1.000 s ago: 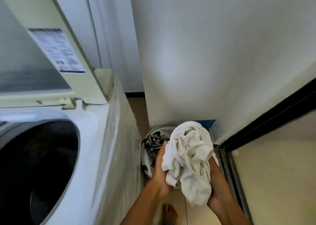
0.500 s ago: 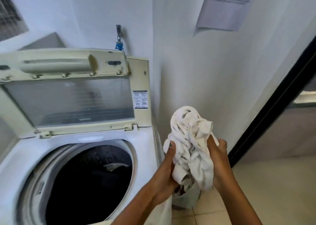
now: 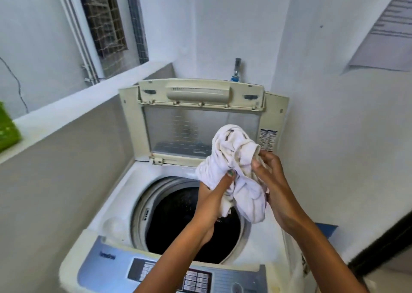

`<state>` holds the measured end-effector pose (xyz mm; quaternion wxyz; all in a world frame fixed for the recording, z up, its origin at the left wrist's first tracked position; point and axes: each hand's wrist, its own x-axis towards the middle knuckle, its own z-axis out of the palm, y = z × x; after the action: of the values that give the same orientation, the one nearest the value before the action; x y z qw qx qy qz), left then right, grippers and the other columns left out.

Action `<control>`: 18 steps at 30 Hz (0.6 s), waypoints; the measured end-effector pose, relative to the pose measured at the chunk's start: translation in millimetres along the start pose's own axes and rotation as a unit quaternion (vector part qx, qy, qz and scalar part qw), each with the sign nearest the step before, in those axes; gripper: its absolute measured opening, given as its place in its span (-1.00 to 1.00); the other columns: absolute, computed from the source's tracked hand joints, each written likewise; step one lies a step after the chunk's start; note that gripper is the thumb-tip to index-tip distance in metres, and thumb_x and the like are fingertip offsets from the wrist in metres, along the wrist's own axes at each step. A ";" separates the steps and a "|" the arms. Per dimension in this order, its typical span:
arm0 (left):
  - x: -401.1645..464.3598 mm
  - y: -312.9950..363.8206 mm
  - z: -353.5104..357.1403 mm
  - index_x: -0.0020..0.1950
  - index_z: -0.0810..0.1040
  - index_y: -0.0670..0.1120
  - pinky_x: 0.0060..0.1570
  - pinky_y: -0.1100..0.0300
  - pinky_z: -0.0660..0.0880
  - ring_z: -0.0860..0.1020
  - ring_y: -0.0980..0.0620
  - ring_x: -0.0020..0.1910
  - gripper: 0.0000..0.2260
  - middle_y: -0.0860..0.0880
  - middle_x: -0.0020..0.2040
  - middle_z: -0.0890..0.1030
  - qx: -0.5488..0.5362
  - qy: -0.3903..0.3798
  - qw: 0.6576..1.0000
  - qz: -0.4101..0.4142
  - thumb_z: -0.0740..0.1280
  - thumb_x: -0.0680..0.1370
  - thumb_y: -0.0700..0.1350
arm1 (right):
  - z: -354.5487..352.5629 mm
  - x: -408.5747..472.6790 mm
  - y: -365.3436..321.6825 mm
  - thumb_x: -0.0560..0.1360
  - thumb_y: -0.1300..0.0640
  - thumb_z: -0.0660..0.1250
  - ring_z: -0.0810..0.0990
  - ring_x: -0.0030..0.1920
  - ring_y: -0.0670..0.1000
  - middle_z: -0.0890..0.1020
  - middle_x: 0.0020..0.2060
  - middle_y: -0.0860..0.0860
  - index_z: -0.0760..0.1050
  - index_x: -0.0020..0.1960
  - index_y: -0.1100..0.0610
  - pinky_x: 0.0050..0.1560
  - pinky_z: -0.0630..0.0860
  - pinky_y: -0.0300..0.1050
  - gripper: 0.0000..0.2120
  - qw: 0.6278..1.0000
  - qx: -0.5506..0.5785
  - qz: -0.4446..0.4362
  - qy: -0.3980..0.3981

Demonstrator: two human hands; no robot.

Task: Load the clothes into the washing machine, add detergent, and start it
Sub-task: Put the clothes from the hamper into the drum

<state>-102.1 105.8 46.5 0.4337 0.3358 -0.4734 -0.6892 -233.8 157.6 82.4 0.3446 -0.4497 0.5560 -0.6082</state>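
Both hands, the left hand (image 3: 214,194) and right hand (image 3: 274,181), squeeze a soft, light white cloth bundle (image 3: 234,170) over the washing machine's (image 3: 116,203) drum rim; loose ends flop, so hold the middle.

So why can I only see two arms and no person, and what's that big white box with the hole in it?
The camera is worn on the person's head and looks forward and down, so you see only their arms reaching out, the way you see your own.

The big white box is a washing machine. Its lid is tipped up at the back, and the dark round hole is the drum where the clothes go.

The left hand and the right hand both grip a bunched-up white cloth, held just above the hole and not yet inside.

At the front edge, nearest the person, is the control panel with its buttons. Behind the machine a tap sticks out of the wall. On the ledge at the far left sits something green, cut off by the picture's edge, so I cannot tell what it is.
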 end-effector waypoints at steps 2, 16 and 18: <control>0.4 3.7 -13.5 0.34 0.47 -0.01 0.24 0.03 0.49 0.59 0.01 0.18 -0.46 -0.02 0.20 0.62 0.018 0.009 1.000 0.008 0.40 0.42 0.18 | 13.6 -0.2 -1.4 0.20 -0.37 0.39 0.43 0.29 -0.13 0.41 0.29 -0.07 0.36 0.17 -0.26 0.33 0.39 -0.05 -0.42 0.999 -0.013 -0.016 -0.025; 8.9 7.2 -89.3 0.13 0.60 -0.07 0.11 0.01 0.45 0.66 -0.04 -0.04 -0.64 -0.08 -0.06 0.71 -0.091 0.066 0.991 -0.069 0.19 0.58 0.14 | 34.3 45.6 -2.3 0.59 0.19 0.20 0.49 -0.15 0.02 0.55 -0.22 0.02 0.47 -0.07 0.16 -0.26 0.31 -0.45 -0.89 0.963 -0.184 -0.120 0.156; 11.8 7.1 -97.9 0.07 0.61 -0.07 0.09 0.00 0.48 0.67 0.01 -0.11 -0.69 -0.07 -0.11 0.72 -0.085 0.073 0.991 -0.066 0.20 0.59 0.10 | 33.7 55.2 -12.6 0.59 0.21 0.17 0.49 -0.10 -0.02 0.56 -0.13 0.00 0.49 0.01 0.17 -0.20 0.33 -0.47 -0.87 0.961 -0.168 -0.128 0.179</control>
<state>-19.3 58.4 20.6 0.4477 0.3774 -0.3568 -0.7279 -221.2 96.3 103.2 0.0779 -0.4521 0.6407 -0.6156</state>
